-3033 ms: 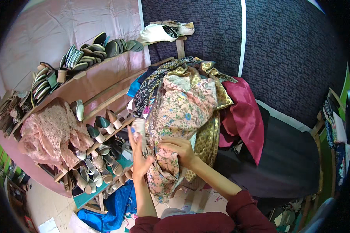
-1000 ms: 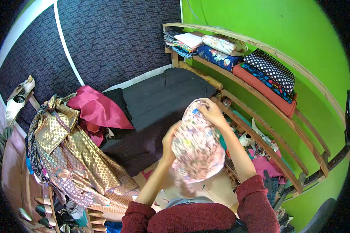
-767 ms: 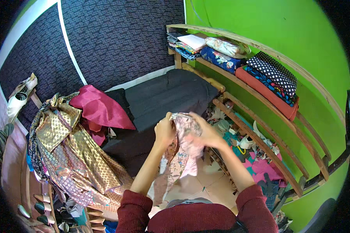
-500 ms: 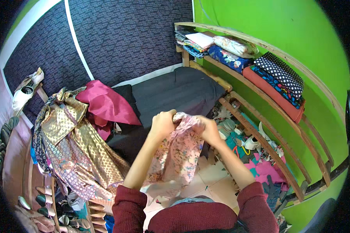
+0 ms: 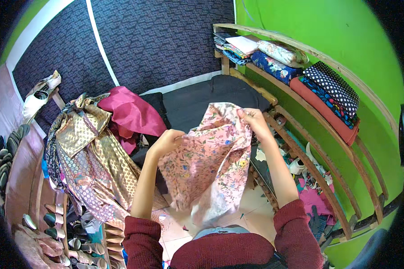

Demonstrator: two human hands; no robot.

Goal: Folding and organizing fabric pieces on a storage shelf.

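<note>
Between my two hands hangs a pink floral cloth [image 5: 211,157], spread out and draping down in front of me. My left hand [image 5: 168,140] is closed on its left edge, the fingers partly behind the fabric. With thumb and fingers my right hand [image 5: 253,120] pinches the upper right edge, a bit farther off and higher. The lower end of the cloth is blurred and hangs above the tiled floor. Behind it lies a flat surface covered in dark cloth [image 5: 197,101]. Whether the floral cloth is a finished garment I cannot tell.
Gold patterned fabric [image 5: 116,152] and magenta cloth [image 5: 132,110] are heaped at the left. Folded fabrics [image 5: 323,103] fill a wooden rack [image 5: 296,96] along the green wall. Shoes [image 5: 54,219] stand at lower left. Scraps [image 5: 316,197] lie beneath the rack at right.
My hands have moved apart, the left one lower and leftward, the right one higher and rightward. The bunched floral cloth has opened out between them. The view has shifted slightly.
</note>
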